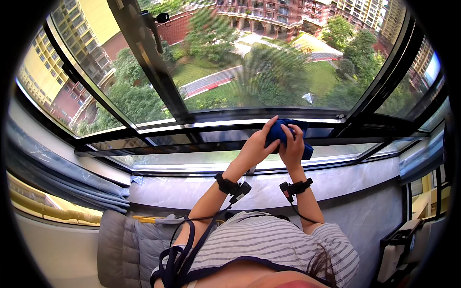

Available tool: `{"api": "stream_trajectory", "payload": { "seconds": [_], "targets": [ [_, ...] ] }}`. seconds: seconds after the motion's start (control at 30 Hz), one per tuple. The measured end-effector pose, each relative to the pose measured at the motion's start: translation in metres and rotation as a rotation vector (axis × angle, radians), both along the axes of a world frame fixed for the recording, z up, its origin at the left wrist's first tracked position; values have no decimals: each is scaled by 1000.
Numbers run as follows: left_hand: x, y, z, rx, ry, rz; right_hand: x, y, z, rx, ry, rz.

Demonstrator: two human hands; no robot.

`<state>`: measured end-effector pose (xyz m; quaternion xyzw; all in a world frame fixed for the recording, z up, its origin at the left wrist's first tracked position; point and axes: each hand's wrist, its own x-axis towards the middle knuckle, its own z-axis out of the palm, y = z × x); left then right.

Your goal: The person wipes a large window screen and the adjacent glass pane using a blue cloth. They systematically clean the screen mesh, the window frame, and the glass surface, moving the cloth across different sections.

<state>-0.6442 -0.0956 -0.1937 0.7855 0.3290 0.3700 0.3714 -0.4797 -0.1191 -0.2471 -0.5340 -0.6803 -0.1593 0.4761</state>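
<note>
Both hands meet on a bunched dark blue cloth [307, 151] in front of the window, just above the black window rail [216, 146]. My left hand [257, 144] grips the cloth from its left side, thumb and fingers spread around it. My right hand [292, 145] presses into the cloth from below and the right, its fingers bent over the bundle. Part of the cloth hangs past the right hand. Each wrist wears a black strap with a small cabled device.
A black-framed window [158, 79] with a handle [158, 39] spans the front. Below it runs a pale marble-patterned sill [216, 187]. Blue curtains [72, 180] hang at the left, more at the right. A grey padded item [119, 248] lies lower left; a dark-framed object [403, 248] stands lower right.
</note>
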Motion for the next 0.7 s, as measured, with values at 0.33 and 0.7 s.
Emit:
{"api": "stream_trajectory", "payload": {
  "seconds": [0.33, 0.7],
  "targets": [
    [-54, 32, -79, 239, 52, 502, -67, 45, -14, -231, -59, 167],
    [-156, 17, -103, 262, 68, 881, -216, 71, -34, -283, -213, 459]
  ]
}}
